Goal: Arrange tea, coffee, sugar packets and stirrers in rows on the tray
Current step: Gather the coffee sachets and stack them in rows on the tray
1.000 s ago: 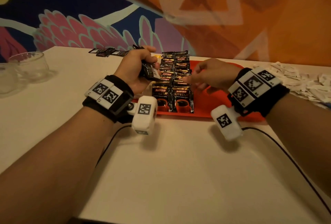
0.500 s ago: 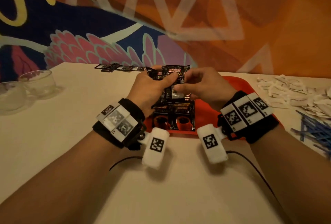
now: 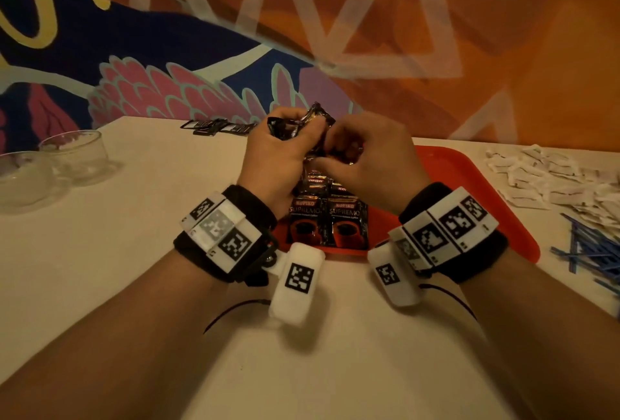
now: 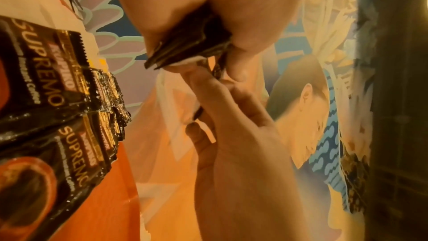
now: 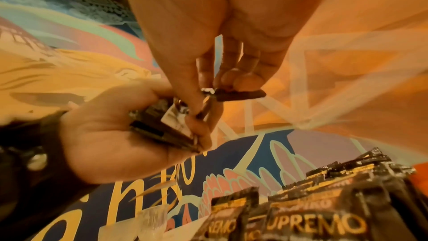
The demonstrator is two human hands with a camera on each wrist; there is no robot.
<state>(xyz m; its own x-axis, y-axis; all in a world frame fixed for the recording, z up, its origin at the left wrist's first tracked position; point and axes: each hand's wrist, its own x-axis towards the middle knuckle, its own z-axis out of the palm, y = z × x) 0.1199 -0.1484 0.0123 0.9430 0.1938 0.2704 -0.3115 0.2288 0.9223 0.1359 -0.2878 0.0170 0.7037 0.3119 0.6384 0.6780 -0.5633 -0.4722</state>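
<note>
A small stack of coffee sachets point(image 3: 297, 124) is gripped in the left hand point(image 3: 278, 157), held above the red tray point(image 3: 469, 184) at about 12 o'clock of the two rows of coffee sachets point(image 3: 327, 218) already laid there. One sachet point(image 5: 241, 94) is pinched at its edge by the right hand point(image 3: 365, 164). The step is judged best done by peeling that single sachet cleanly off the stack, then laying it overlapped at the far end of a row, print upward and edges squared.

The stack's layered edges and the pinch are shown only in the wrist views; in the head view they are hidden behind knuckles. Only the head view takes in the white packets point(image 3: 550, 181) at 2 o'clock and blue stirrers point(image 3: 593, 248) at 3 o'clock, still off the tray.
</note>
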